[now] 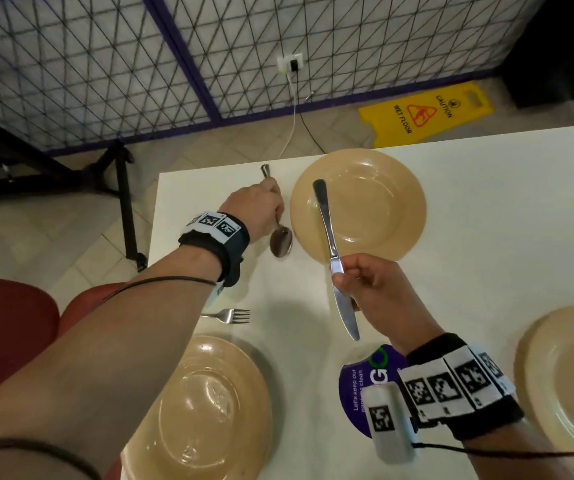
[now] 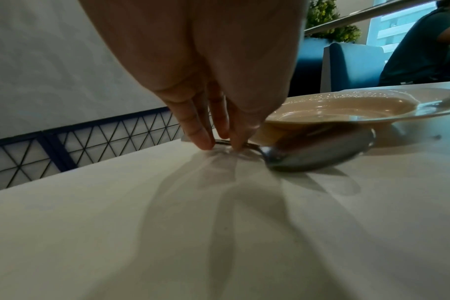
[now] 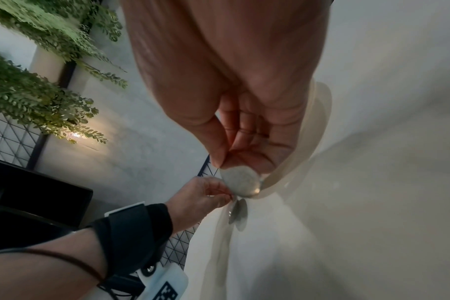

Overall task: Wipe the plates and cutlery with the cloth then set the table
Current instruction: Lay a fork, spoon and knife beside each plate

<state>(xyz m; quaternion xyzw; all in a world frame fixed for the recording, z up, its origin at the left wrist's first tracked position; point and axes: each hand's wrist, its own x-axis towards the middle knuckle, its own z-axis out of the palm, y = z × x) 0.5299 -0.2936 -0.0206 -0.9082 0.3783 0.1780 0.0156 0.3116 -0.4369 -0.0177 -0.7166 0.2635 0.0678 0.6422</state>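
A steel spoon (image 1: 281, 241) lies on the white table (image 1: 486, 237) just left of the far beige plate (image 1: 382, 202). My left hand (image 1: 271, 195) pinches the spoon's handle; in the left wrist view its fingertips (image 2: 206, 145) sit on either side of the handle, down at the table, with the spoon bowl (image 2: 319, 155) beside the plate rim (image 2: 373, 117). My right hand (image 1: 342, 275) grips a table knife (image 1: 327, 220) at mid-length, held in the air over the plate's near edge, blade towards me. The right wrist view shows the knife's rounded end (image 3: 240, 182). No cloth is in view.
A fork (image 1: 231, 315) lies near the table's left edge, beyond a second beige plate (image 1: 209, 410). A third plate (image 1: 569, 382) sits at the right, a purple round sticker (image 1: 358, 382) under my right wrist. Red chair (image 1: 8, 323) at left; a yellow wet-floor sign (image 1: 424, 114) on the floor.
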